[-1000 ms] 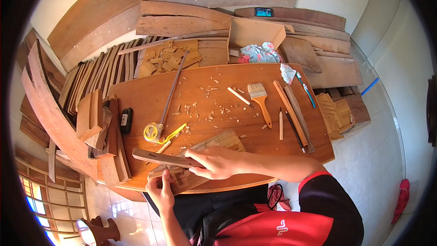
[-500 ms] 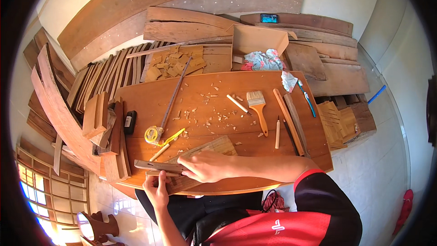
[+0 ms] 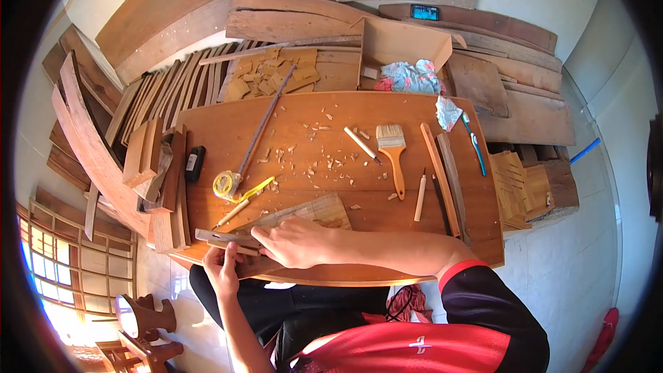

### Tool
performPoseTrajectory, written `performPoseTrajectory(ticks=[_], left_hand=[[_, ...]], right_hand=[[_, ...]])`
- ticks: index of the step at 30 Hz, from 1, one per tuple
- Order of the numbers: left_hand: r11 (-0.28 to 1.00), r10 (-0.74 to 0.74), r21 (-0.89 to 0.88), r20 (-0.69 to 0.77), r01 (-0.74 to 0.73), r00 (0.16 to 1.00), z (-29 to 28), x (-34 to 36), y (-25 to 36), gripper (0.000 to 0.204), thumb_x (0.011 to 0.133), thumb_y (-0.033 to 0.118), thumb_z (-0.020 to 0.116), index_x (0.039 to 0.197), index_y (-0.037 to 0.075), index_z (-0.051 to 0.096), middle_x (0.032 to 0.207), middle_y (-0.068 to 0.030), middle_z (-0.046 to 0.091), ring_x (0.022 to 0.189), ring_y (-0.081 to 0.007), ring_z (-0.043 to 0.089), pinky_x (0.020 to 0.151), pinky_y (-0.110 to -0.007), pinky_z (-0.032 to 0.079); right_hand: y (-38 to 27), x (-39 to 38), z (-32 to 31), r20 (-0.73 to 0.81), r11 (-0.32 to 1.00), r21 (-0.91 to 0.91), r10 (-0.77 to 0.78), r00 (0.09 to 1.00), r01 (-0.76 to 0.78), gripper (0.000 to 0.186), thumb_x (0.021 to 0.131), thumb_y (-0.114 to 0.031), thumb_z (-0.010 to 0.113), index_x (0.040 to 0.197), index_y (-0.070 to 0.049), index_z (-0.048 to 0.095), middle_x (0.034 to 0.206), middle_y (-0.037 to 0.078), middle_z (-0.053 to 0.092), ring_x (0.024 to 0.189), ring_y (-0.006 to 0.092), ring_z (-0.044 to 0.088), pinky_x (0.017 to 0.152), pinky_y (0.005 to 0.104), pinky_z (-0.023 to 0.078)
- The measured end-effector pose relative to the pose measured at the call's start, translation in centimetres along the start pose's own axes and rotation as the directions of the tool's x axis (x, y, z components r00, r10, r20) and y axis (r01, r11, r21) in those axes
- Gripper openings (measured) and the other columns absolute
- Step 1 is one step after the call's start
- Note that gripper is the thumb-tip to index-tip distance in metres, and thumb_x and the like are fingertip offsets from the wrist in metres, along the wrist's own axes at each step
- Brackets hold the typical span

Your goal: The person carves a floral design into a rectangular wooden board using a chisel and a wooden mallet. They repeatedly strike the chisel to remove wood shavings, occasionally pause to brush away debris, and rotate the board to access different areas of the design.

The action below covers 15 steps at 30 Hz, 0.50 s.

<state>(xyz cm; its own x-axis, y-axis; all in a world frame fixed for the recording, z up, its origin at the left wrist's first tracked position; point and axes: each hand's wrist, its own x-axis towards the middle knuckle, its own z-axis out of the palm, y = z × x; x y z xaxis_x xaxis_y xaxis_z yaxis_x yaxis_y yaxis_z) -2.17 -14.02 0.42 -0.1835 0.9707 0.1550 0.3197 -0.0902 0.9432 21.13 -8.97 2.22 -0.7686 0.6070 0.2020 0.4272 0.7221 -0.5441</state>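
Near the front left edge of the wooden table (image 3: pixel 290 124), my right hand (image 3: pixel 297 243) is closed on the right end of a narrow dark wooden bar (image 3: pixel 219 236). A small dark spot marks the bar's surface. Just under the bar lies a thin, paler wooden strip (image 3: pixel 243 250), pinched near its left part between the thumb and fingers of my left hand (image 3: pixel 222 271). Both pieces are over a flat wooden board (image 3: pixel 328 213), which is partly hidden by my right hand. How far bar and strip touch I cannot tell.
Wood shavings (image 3: pixel 331 160) are scattered mid-table. Around them lie a paintbrush (image 3: pixel 394 159), wooden-handled tools (image 3: pixel 420 197), a yellow tape roll (image 3: pixel 226 184), a yellow cutter (image 3: pixel 255 190) and a long metal rod (image 3: pixel 266 121). Wooden blocks (image 3: pixel 143 155) stand at the left; a cardboard box (image 3: pixel 400 41) sits beyond.
The view has shifted slightly, moving the table up in the picture. Both hands still hold the bar and the strip, with little change between them.
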Motion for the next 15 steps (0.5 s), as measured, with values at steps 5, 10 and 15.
performPoseTrajectory(ticks=[5, 10, 15], left_hand=[[0.999, -0.001, 0.044, -0.005, 0.001, 1.0, 0.0, 0.4, -0.6, 0.034, 0.099, 0.026, 0.07, 0.078, 0.0, 0.065, 0.061, -0.0028, 0.063, 0.055, -0.0075, 0.056, 0.054, -0.024, 0.038], [1.0, -0.005, 0.027, -0.006, 0.005, 1.0, 0.0, 0.1, -0.3, 0.034, 0.099, 0.026, 0.07, 0.079, -0.001, 0.067, 0.062, -0.003, 0.064, 0.056, -0.0072, 0.057, 0.053, -0.024, 0.04], [0.999, -0.032, 0.012, 0.003, 0.032, 0.999, 0.3, -0.1, 0.8, 0.032, 0.098, 0.026, 0.072, 0.081, -0.002, 0.069, 0.064, -0.0025, 0.065, 0.057, -0.0069, 0.057, 0.054, -0.025, 0.042]], right_hand=[[0.0, -0.1, -0.8, 0.043, 0.999, 0.033, 0.035, 0.998, -0.037, 0.038, 0.106, -0.03, 0.052, 0.118, 0.006, 0.048, 0.074, 0.026, 0.069, 0.068, 0.0459, 0.069, 0.062, 0.0565, 0.053], [-0.1, -0.1, -1.1, 0.05, 0.995, 0.06, 0.072, 0.996, -0.074, 0.034, 0.105, -0.031, 0.054, 0.115, 0.002, 0.048, 0.076, 0.026, 0.068, 0.07, 0.0468, 0.069, 0.063, 0.0576, 0.052], [0.1, -0.2, -0.9, 0.004, 0.996, 0.057, 0.073, 0.997, -0.073, 0.032, 0.104, -0.028, 0.059, 0.117, 0.0, 0.048, 0.07, 0.025, 0.067, 0.066, 0.0472, 0.067, 0.059, 0.0569, 0.051]])
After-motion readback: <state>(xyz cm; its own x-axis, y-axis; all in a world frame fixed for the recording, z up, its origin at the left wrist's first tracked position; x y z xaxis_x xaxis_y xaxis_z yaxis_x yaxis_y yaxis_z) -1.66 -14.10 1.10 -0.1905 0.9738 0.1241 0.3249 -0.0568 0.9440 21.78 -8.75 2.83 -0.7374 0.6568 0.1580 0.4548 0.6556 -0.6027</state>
